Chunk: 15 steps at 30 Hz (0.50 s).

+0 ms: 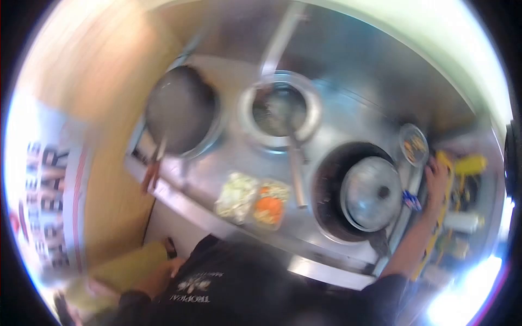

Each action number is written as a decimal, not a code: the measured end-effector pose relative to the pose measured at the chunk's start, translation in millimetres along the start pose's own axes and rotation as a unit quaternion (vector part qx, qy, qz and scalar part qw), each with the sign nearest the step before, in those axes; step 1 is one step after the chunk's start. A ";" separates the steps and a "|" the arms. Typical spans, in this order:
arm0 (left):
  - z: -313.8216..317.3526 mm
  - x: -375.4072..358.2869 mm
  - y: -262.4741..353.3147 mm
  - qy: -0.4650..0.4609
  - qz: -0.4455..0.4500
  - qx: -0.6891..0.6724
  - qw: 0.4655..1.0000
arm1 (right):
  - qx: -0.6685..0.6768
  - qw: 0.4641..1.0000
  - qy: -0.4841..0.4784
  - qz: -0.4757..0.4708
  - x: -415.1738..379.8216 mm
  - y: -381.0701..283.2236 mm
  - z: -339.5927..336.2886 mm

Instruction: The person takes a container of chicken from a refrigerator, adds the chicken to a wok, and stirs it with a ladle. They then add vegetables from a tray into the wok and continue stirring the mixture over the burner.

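My right hand [436, 176] reaches out to the far right, by a small bowl of orange and dark pieces [414, 145] and a yellow item [468, 164]. Blur hides how its fingers lie and whether they grip anything. Down at the lower left, close to my body, is my left hand [173, 266], next to a yellow-green surface [133, 263]; its fingers are not clear. Between the arms are a tray of pale chopped vegetables [236, 196] and a tray of orange and pale pieces [269, 206].
A dark wok [182, 111] with a wooden handle stands at left. Behind the trays is a metal pot [312, 122] with a long-handled ladle [296, 174] across it. A lid [372, 193] rests over a large dark pan [326, 198]. Bottles [462, 221] line the right side.
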<state>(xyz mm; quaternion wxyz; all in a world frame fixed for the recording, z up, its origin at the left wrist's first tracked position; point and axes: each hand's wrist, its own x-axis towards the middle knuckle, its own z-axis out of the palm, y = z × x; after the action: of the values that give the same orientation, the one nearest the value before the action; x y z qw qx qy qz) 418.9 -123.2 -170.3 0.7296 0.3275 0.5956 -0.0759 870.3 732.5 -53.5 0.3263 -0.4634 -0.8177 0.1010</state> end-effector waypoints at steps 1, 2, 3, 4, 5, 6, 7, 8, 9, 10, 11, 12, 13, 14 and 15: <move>2.9 -2.8 -6.6 -0.017 0.011 -0.034 0.999 | -0.094 0.982 -0.093 0.137 -14.1 -35.7 -20.3; 10.0 -22.2 27.3 0.039 -0.094 -0.278 0.955 | -0.083 0.970 -0.076 0.218 -32.3 -89.8 -32.1; -4.8 -44.5 77.3 0.085 -0.186 -0.498 0.843 | -0.151 0.953 -0.140 0.224 -47.6 -108.5 -41.1; -9.9 -59.2 83.6 0.090 -0.182 -0.514 0.833 | 0.018 0.981 -0.087 0.172 -76.5 -130.7 -38.7; -14.8 -70.9 83.8 0.090 -0.191 -0.502 0.839 | 0.185 0.975 -0.034 0.120 -102.6 -164.1 -31.5; -28.0 -77.6 79.2 0.089 -0.201 -0.481 0.849 | 0.237 0.963 -0.064 0.110 -119.2 -210.0 -23.8; -31.8 -79.8 63.2 0.090 -0.195 -0.486 0.847 | 0.287 0.948 -0.095 0.097 -138.7 -258.9 -17.9; -34.6 -79.3 42.8 0.108 -0.173 -0.497 0.843 | 0.421 0.860 -0.217 0.188 -158.8 -289.4 -1.5; -38.4 -80.8 23.8 0.123 -0.152 -0.507 0.840 | 0.496 0.799 -0.299 0.163 -163.7 -355.0 18.9; -51.1 -82.6 14.9 0.161 -0.120 -0.499 0.843 | 0.445 0.805 -0.368 0.135 -177.9 -392.2 52.9; -65.2 -82.9 6.6 0.198 -0.087 -0.489 0.845 | 0.403 0.778 -0.445 0.186 -177.9 -463.4 71.9; -75.6 -72.7 -18.5 0.284 -0.036 -0.511 0.811 | 0.467 0.732 -0.453 0.202 -204.0 -492.5 126.1; -87.8 -64.5 -40.4 0.368 0.016 -0.527 0.766 | 0.538 0.652 -0.489 0.212 -213.4 -531.1 167.4; -107.9 -70.5 -46.5 0.396 0.045 -0.567 0.721 | 0.509 0.656 -0.519 0.201 -225.4 -562.9 214.7; -131.9 -76.5 -47.2 0.420 0.074 -0.604 0.673 | 0.505 0.615 -0.536 0.281 -228.8 -605.3 240.6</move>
<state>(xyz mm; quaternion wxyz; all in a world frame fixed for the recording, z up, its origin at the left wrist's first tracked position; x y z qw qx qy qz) 265.8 -106.2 -128.4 0.4441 -0.1446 0.7289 0.5006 382.4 244.1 -55.6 -0.0322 -0.2959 -0.4964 0.8155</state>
